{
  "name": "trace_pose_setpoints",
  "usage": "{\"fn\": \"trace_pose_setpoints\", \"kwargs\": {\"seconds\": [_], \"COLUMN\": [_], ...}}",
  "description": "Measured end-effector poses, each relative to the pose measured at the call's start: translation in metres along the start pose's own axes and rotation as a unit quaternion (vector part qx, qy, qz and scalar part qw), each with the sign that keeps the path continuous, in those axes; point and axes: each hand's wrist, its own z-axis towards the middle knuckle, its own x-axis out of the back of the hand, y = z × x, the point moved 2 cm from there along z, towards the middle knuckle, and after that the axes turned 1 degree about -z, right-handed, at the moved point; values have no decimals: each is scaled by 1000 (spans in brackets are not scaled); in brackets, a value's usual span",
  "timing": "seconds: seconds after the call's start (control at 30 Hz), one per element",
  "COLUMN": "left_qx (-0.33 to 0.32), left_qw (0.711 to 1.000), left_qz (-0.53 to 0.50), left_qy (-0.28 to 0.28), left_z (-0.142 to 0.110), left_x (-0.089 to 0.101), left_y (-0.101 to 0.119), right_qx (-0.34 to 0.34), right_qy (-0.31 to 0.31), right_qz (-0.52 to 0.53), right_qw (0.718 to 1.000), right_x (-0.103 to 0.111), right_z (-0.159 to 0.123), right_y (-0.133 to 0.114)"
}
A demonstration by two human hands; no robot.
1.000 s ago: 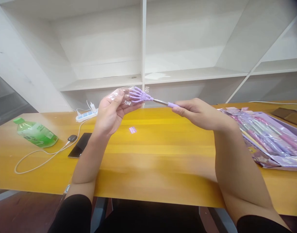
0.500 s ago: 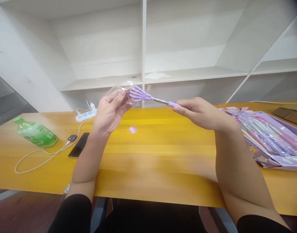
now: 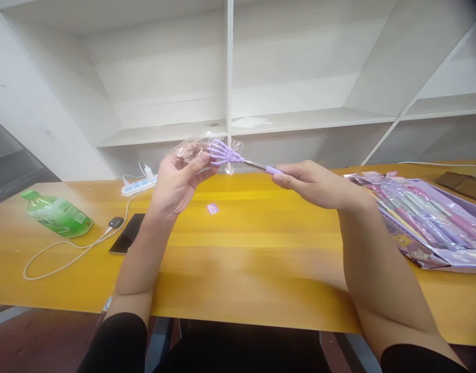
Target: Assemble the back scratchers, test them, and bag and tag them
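I hold a purple back scratcher (image 3: 238,157) with a skeleton-hand head and a thin metal shaft above the wooden table (image 3: 238,243). My right hand (image 3: 311,182) is closed on its purple handle. My left hand (image 3: 179,178) pinches a clear plastic sleeve (image 3: 197,148), whose open end lies around the skeleton-hand head. Both hands are raised over the table's far half.
A pile of packaged purple and pink items (image 3: 428,217) lies at the right. At the left are a green bottle (image 3: 55,212) on its side, a black phone (image 3: 128,233), a white cable (image 3: 67,254) and a power strip (image 3: 139,185). A small purple tag (image 3: 212,208) lies mid-table. White shelves stand behind.
The scratcher's head has gone a little further into the clear sleeve. My right hand has shifted slightly left; my left hand has barely moved.
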Motion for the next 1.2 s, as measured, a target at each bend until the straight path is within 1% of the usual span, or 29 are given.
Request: {"fn": "trace_pose_setpoints", "kwargs": {"seconds": [0.2,0.3,0.37,0.47,0.6,0.73,0.87,0.97,1.03,1.13,1.2], "left_qx": [-1,5,15,34,63,49,29,18,3,-24,-36], "left_qw": [999,999,1000,999,996,994,997,999,1000,999,998], "left_qz": [22,23,24,34,57,74,34,9,3,-1,-5], "left_qy": [-27,-22,-14,-23,-36,-57,-59,-46,-16,39,55], "left_z": [0,0,0,0,0,1,5,8,10,15,20], "left_x": [-7,-11,-14,-18,-21,-20,-17,-15,-12,-4,3], "left_y": [-11,-21,-29,-40,-51,-52,-46,-40,-37,-34,-32], "right_qx": [16,11,-1,-22,-31,-9,35,56,68,85,94], "right_qy": [8,14,24,46,49,69,98,117,129,127,124], "right_qz": [-30,-38,-36,-27,14,79,109,128,144,148,150], "right_qw": [999,999,999,998,998,994,989,983,979,977,976], "right_x": [-9,-13,-16,-22,-29,-32,-38,-42,-41,-34,-28], "right_z": [7,10,10,9,7,6,9,12,12,9,6], "right_y": [4,4,1,-6,-15,-19,-21,-21,-19,-17,-16]}}
